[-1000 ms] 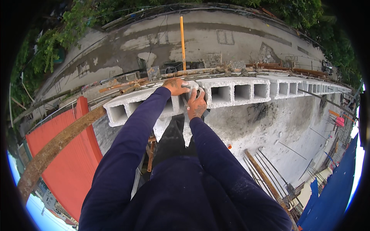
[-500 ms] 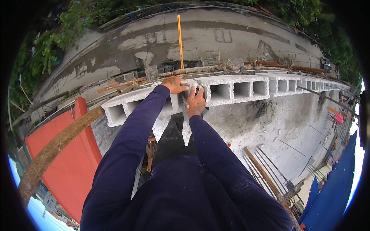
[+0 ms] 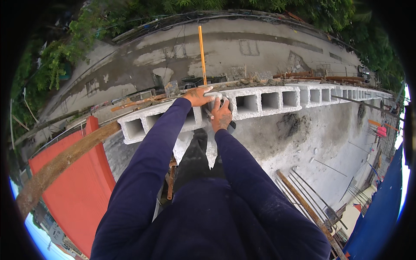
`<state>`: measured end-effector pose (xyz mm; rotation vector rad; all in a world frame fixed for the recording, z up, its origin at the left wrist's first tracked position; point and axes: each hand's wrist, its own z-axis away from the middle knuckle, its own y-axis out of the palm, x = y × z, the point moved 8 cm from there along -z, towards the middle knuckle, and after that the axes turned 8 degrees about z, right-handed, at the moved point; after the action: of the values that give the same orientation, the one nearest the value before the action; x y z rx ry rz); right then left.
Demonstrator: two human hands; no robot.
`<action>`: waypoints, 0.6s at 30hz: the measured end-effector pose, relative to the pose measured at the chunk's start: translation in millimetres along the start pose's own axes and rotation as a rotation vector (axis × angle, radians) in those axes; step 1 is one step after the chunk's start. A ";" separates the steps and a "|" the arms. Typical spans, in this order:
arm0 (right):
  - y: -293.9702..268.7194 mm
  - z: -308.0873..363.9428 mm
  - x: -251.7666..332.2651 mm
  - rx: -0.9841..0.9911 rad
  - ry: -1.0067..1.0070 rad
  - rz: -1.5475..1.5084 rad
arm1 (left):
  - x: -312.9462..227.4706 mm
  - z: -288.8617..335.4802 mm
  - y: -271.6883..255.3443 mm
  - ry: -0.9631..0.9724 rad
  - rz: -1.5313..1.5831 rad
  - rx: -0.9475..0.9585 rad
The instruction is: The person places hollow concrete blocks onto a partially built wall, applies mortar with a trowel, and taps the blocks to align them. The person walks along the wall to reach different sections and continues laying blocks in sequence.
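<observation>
My left hand (image 3: 199,96) reaches over the top of the block row, its fingers bent around a pale grey lump (image 3: 214,94) at the joint between two blocks. Just right of it and nearer me, my right hand (image 3: 221,115) is closed at the same joint, fingers pointing up. What sits inside its grip is hidden. A hollow concrete block (image 3: 141,113) lies left of the hands, its open cells facing me, partly covered by my left forearm. To the right, another hollow block (image 3: 259,102) continues the row.
More blocks (image 3: 326,95) run off to the right. An orange pole (image 3: 202,54) stands beyond the wall. At left are a red panel (image 3: 71,173) and a rusty pipe (image 3: 69,160). Steel bars (image 3: 307,190) stick up at lower right, near a blue sheet (image 3: 381,208). Pavement (image 3: 216,39) lies far below.
The whole view has shifted slightly. Both hands stay at the same joint in nearly the same pose, and the blocks have not visibly moved.
</observation>
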<state>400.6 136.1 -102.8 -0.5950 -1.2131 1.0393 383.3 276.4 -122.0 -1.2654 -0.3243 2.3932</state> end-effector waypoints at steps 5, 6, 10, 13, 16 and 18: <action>-48.1 4.7 5.6 -0.061 -0.095 0.054 | -14.2 56.6 -58.2 0.066 0.165 -0.435; -65.4 8.8 -3.6 -0.062 -0.159 0.003 | -16.8 75.3 -72.1 0.105 0.230 -0.500; -124.4 44.4 -119.7 0.006 -0.263 -0.203 | -29.9 169.8 -97.6 0.202 0.408 -0.718; -123.4 96.0 -308.4 0.240 0.214 -0.018 | -41.5 227.8 -85.1 0.118 0.472 -0.800; -120.3 199.2 -479.0 0.571 0.691 0.401 | -72.9 263.1 -49.0 0.090 0.406 -0.736; -109.9 240.9 -524.2 0.604 0.789 0.299 | -96.3 267.9 -15.6 0.112 0.385 -0.688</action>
<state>205.5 -411.8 -184.7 -0.6210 -0.1010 1.1828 213.7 242.6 104.7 -1.8916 -1.0150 2.6059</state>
